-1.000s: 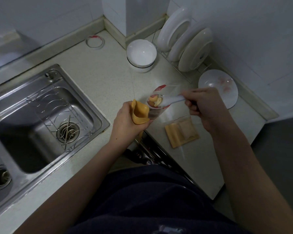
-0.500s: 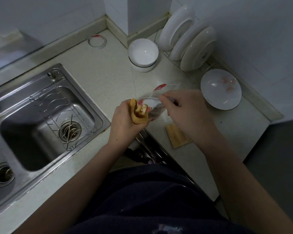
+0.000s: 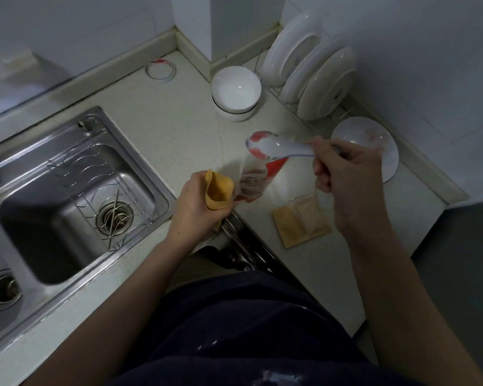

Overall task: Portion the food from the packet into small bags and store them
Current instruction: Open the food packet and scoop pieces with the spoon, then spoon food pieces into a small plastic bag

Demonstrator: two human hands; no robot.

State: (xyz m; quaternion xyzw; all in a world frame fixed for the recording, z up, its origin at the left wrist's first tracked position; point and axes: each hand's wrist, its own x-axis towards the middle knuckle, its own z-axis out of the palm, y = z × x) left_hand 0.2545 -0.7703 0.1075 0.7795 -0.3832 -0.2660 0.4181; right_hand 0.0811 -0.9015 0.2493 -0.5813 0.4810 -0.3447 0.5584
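My left hand [image 3: 196,204] grips a small yellow bag [image 3: 218,190], holding its mouth open and upward above the counter edge. My right hand [image 3: 346,168] holds a white ceramic spoon [image 3: 276,147] by the handle, its bowl lifted and pointing left, with no food visible in it. A clear food packet with red print [image 3: 258,178] lies on the counter between my hands, under the spoon. More flat yellow small bags [image 3: 301,222] lie on the counter below my right hand.
A steel sink [image 3: 67,201] with a wire rack fills the left. Stacked white bowls [image 3: 236,91], plates in a rack [image 3: 313,76], a flat white plate [image 3: 368,146] and a tape roll [image 3: 161,69] stand at the back. The counter ends right of the yellow bags.
The spoon carried food pieces to the yellow bag's mouth, then my right hand drew it back up and to the right, now empty. My left hand kept the bag in place.
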